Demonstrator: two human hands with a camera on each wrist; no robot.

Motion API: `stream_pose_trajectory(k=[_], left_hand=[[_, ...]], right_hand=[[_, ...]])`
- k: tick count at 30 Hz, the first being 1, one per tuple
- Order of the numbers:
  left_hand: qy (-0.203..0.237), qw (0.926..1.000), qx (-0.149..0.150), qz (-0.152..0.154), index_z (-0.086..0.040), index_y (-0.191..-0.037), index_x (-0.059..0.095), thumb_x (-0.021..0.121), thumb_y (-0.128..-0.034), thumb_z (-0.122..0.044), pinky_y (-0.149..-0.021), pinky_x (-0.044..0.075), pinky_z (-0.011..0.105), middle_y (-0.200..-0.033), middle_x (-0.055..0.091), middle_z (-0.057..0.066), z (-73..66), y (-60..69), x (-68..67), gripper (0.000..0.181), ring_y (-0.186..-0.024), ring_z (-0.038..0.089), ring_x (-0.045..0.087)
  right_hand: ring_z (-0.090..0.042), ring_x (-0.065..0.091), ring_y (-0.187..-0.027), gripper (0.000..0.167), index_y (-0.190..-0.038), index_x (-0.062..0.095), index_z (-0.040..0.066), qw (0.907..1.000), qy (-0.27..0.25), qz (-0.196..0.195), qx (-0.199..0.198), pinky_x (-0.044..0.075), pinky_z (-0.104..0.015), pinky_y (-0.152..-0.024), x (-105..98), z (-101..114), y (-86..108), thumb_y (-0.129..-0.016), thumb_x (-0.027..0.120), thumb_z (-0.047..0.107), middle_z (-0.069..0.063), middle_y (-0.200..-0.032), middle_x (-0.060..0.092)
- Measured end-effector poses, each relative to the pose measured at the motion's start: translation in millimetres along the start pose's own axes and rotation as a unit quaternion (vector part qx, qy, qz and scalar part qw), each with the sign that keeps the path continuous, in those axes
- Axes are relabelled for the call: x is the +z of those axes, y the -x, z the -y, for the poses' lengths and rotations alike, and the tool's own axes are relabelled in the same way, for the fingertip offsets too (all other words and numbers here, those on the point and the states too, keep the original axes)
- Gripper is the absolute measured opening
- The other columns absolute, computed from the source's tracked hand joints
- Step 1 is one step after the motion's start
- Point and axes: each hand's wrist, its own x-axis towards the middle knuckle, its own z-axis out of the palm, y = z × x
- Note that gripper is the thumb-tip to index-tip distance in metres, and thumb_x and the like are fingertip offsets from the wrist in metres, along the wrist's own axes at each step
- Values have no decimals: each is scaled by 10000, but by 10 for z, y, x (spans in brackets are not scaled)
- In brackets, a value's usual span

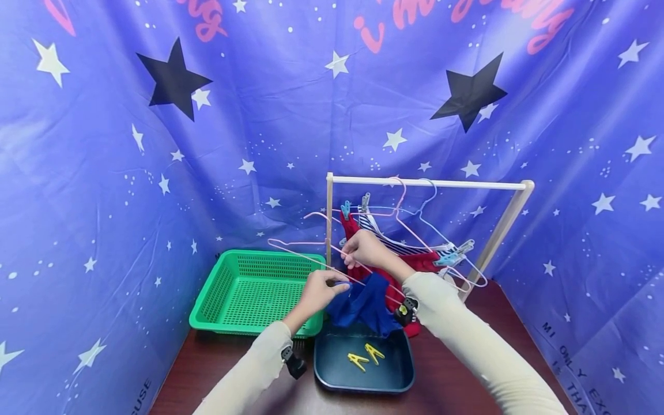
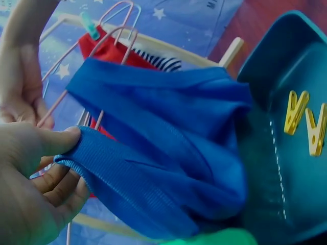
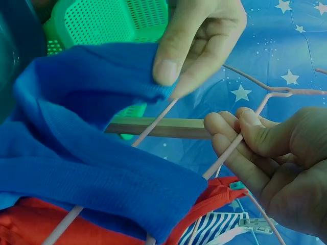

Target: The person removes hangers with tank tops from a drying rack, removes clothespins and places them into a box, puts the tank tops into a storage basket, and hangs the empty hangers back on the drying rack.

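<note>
My left hand (image 1: 317, 293) pinches the ribbed edge of a blue garment (image 2: 173, 138) between thumb and fingers. A pink wire hanger (image 3: 217, 163) passes through the garment, its hook end pointing left in the head view. My right hand (image 1: 367, 249) holds the hanger wire between thumb and fingers, close beside the blue cloth. The garment hangs in folds over the far part of a dark tray (image 1: 342, 381), where two yellow clothespins (image 1: 358, 361) lie. In the right wrist view, the garment's near edge drapes over the hanger's wire while the left hand (image 3: 204, 46) lifts the other edge.
Behind my hands stands a small rack with a white rail (image 1: 467, 185). A red garment (image 1: 422, 262) and a striped garment (image 2: 158, 60) hang there from pink and blue hangers, fastened with clothespins (image 1: 456, 253). On the left sits a green basket (image 1: 249, 330).
</note>
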Motion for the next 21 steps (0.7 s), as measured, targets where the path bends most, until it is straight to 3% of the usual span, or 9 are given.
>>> stream_pose_trajectory(k=[6, 13, 21], left_hand=[[-83, 9996, 243, 67, -101, -945, 828, 820, -849, -121, -676, 511, 181, -925, 799, 34, -47, -51, 156, 98, -773, 91, 666], [-21, 9986, 450, 283, -89, -943, 826, 815, -851, -108, -741, 541, 182, -922, 802, 29, -78, -91, 244, 95, -870, 173, 736], [-28, 9975, 563, 433, -96, -943, 825, 819, -852, -137, -747, 554, 182, -925, 802, 25, -33, -100, 313, 100, -850, 150, 747]], right_hand=[[-308, 761, -683, 73, -907, 750, -122, 9999, -81, -65, 130, 629, -347, -616, 50, 33, -41, -859, 695, -124, -215, -793, 757], [-179, 738, -620, 69, -919, 751, -115, 9994, -89, -138, 311, 608, -264, -583, 114, 55, -114, -860, 714, -109, -199, -784, 762], [-192, 736, -608, 49, -877, 759, -92, 9986, -47, -290, 434, 634, -443, -685, 170, 57, -123, -842, 729, -106, -172, -739, 758]])
